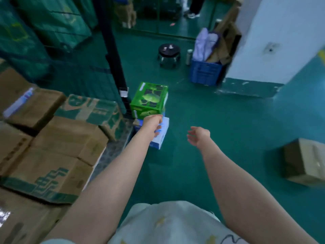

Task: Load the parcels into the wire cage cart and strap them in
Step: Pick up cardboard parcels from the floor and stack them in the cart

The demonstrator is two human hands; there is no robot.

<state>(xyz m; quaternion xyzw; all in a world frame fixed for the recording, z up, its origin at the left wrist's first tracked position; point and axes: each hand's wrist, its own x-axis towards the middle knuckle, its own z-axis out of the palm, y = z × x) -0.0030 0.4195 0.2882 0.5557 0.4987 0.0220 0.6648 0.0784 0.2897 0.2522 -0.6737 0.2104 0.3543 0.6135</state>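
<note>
A green printed box (149, 98) sits on top of a blue and white box (161, 136) on the green floor, beside the dark post (114, 55) of the wire cage cart. My left hand (153, 121) reaches to the near edge of this stack, fingers curled against the blue and white box below the green one; whether it grips is unclear. My right hand (198, 135) hovers open to the right of the stack, holding nothing. Brown cardboard parcels (58, 152) are stacked at my left, some with green print.
A lone cardboard box (306, 162) lies on the floor at right. Further off stand a black round stool (169, 51), a blue crate (204, 72) stuffed with cardboard and bags, and a white pillar (274, 41). Green sacks (44, 27) fill cages at back left. Someone's legs (194, 7) stand at the top.
</note>
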